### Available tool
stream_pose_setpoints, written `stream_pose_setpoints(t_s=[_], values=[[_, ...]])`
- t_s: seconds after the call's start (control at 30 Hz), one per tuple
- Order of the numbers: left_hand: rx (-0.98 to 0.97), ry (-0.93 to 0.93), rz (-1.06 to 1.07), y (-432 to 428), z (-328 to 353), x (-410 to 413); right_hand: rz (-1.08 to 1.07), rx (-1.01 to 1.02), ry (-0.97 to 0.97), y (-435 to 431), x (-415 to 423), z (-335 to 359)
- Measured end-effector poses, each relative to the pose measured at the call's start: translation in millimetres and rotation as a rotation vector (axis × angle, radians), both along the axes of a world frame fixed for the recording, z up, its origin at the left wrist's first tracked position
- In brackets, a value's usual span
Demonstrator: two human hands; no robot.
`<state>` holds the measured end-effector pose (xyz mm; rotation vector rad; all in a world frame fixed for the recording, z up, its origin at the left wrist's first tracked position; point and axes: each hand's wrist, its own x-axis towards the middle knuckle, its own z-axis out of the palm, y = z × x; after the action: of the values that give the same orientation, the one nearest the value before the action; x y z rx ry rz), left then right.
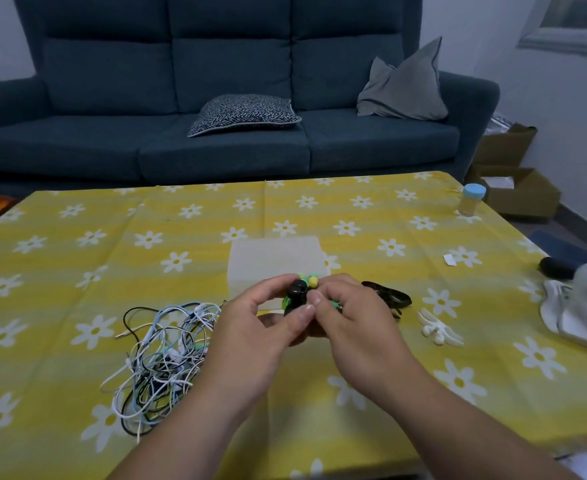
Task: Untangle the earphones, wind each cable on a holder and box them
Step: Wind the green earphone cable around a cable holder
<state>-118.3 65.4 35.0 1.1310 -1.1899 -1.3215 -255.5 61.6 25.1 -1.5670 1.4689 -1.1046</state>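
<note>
Both hands meet above the table's middle around a black holder (296,295) wound with a green earphone cable, its yellow-green earbuds (312,280) sticking up. My left hand (264,320) grips the holder from the left. My right hand (349,313) pinches the cable and holder from the right. A tangle of white, black and blue earphone cables (162,355) lies to the left. Just behind my hands stands a translucent plastic box (274,258). A black wound earphone set (389,296) and a white holder with white earbuds (437,329) lie to the right.
The table carries a yellow daisy-print cloth (112,244). A blue-capped jar (470,199) stands at the far right corner. A white fan base (583,306) and a black object (557,267) sit at the right edge. A blue sofa (216,98) is behind.
</note>
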Motion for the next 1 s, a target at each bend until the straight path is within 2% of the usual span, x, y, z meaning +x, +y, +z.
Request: stream_pose_setpoints(t_s=[0.17, 0.43, 0.57, 0.8, 1.0], values=[[-0.002, -0.016, -0.038, -10, -5, 11, 0.125, 0.104, -0.034, 3, -13, 18], [-0.04, -0.059, -0.096, -10, -12, 5, -0.06, 0.115, 0.264, 8, -20, 32], [-0.061, -0.04, -0.094, -11, -14, 4, -0.078, 0.067, 0.297, 6, -24, 32], [-0.053, 0.0, -0.067, -11, -11, 5, -0.006, 0.047, 0.067, 6, -26, 30], [-0.068, -0.043, -0.079, -9, -9, 3, -0.014, 0.029, -0.087, 4, -26, 30]])
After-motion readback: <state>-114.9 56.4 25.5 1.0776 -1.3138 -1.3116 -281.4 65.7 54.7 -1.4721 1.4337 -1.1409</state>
